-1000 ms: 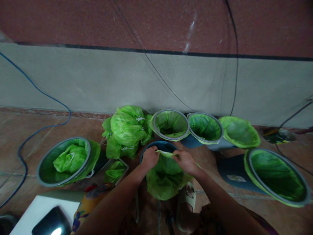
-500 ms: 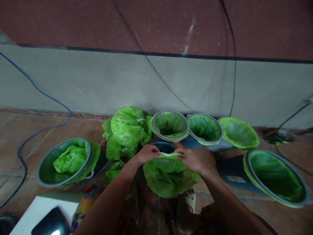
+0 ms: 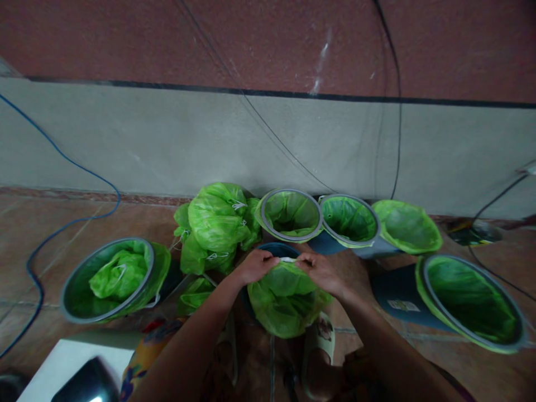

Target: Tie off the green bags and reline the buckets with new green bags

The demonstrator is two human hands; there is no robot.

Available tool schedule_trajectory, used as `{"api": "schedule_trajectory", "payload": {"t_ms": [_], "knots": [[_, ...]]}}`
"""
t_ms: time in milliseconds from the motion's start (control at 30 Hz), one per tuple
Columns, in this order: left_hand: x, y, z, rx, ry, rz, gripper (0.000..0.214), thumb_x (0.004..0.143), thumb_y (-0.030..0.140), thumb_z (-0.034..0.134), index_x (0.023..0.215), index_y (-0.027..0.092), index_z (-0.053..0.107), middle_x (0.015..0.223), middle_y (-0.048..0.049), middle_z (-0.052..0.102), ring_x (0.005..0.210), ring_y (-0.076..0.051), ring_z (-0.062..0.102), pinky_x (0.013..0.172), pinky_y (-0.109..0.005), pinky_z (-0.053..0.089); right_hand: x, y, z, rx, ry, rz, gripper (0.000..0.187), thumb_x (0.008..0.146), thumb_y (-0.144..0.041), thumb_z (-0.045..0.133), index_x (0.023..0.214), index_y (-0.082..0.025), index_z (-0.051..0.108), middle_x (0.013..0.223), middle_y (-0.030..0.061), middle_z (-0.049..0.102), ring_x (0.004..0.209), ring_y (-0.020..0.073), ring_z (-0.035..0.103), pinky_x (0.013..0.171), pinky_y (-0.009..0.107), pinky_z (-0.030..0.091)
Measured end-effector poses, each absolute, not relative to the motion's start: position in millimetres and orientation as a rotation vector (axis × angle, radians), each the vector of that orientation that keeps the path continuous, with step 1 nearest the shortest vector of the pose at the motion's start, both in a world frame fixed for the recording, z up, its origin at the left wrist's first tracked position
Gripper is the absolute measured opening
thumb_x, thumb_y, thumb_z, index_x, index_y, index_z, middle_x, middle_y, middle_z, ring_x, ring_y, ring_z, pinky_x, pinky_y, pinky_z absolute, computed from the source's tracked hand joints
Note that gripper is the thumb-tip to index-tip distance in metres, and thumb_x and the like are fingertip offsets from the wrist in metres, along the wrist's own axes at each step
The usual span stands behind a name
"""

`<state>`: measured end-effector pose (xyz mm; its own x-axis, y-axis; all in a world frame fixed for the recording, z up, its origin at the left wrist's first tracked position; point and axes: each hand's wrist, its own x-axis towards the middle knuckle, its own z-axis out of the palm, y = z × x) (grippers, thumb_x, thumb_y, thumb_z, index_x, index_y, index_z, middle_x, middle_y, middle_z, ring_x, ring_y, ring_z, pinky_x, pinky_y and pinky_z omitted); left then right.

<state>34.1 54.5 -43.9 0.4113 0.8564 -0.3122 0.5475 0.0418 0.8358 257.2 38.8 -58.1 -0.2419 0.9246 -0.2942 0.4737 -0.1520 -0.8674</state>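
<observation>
A light green bin bag (image 3: 285, 304) hangs over the near side of a dark blue bin (image 3: 276, 249) between my feet. My left hand (image 3: 257, 266) pinches the bag's top edge on the left. On the right, my right hand (image 3: 318, 270) pinches the same edge a short way off. Between my fingertips a white strip shows along the hem. The bag covers much of the bin, and the bin's lower part is hidden.
Lined bins stand along the wall: one (image 3: 292, 216), another (image 3: 350, 221) and a third (image 3: 407, 228). More lined bins sit at right (image 3: 473, 301) and left (image 3: 109, 279). Tied green bags (image 3: 218, 218) are piled left of centre. A blue cable (image 3: 79, 221) crosses the floor.
Both hands have come a little closer together along the bag's edge, and the hem between them looks more bunched. The bag's right side has drawn inward.
</observation>
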Motion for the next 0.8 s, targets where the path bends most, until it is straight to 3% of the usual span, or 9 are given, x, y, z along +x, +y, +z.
{"api": "schedule_trajectory", "payload": {"t_ms": [133, 300, 567, 733, 800], "knots": [[34, 53, -41, 1.58, 1.199, 0.311, 0.042, 0.074, 0.055, 0.056, 0.061, 0.015, 0.055, 0.053, 0.006, 0.041, 0.052, -0.007, 0.036, 0.048, -0.022, 0.025, 257, 40, -57, -1.565, -1.665, 1.306, 0.028, 0.079, -0.043, 0.05, 0.069, -0.018, 0.059, 0.061, -0.0026, 0.053, 0.058, 0.0115, 0.047, 0.056, 0.024, 0.036], [31, 54, -40, 1.557, 1.189, 0.303, 0.03, 0.064, 0.044, 0.067, 0.067, 0.015, 0.061, 0.059, 0.0056, 0.051, 0.058, -0.009, 0.044, 0.053, -0.021, 0.033, 258, 41, -55, -1.557, -1.585, 1.375, 0.03, 0.076, -0.046, 0.054, 0.069, -0.018, 0.06, 0.061, -0.0026, 0.053, 0.058, 0.0114, 0.047, 0.056, 0.024, 0.036], [23, 58, -43, 1.563, 1.199, 0.268, 0.026, 0.062, 0.034, 0.068, 0.078, 0.014, 0.067, 0.065, 0.0049, 0.057, 0.061, -0.011, 0.051, 0.057, -0.021, 0.038, 264, 43, -47, -1.529, -1.57, 1.47, 0.034, 0.074, -0.049, 0.061, 0.083, -0.017, 0.066, 0.073, 0.0011, 0.064, 0.067, 0.0141, 0.055, 0.064, 0.026, 0.043], [17, 60, -48, 1.713, 1.407, 0.127, 0.022, 0.065, 0.028, 0.067, 0.083, 0.015, 0.069, 0.071, 0.0014, 0.064, 0.068, -0.014, 0.057, 0.063, -0.022, 0.042, 273, 41, -45, -1.44, -1.592, 1.637, 0.03, 0.07, -0.037, 0.063, 0.092, -0.017, 0.064, 0.083, 0.0029, 0.07, 0.073, 0.016, 0.062, 0.068, 0.028, 0.047], [15, 60, -52, 1.808, 1.581, 0.053, 0.019, 0.069, 0.021, 0.062, 0.085, 0.015, 0.07, 0.078, -0.0022, 0.068, 0.074, -0.016, 0.06, 0.068, -0.024, 0.044, 277, 41, -50, -1.498, -1.698, 1.564, 0.025, 0.07, -0.032, 0.06, 0.091, -0.018, 0.065, 0.083, 0.0036, 0.071, 0.073, 0.0171, 0.063, 0.067, 0.028, 0.047]]}}
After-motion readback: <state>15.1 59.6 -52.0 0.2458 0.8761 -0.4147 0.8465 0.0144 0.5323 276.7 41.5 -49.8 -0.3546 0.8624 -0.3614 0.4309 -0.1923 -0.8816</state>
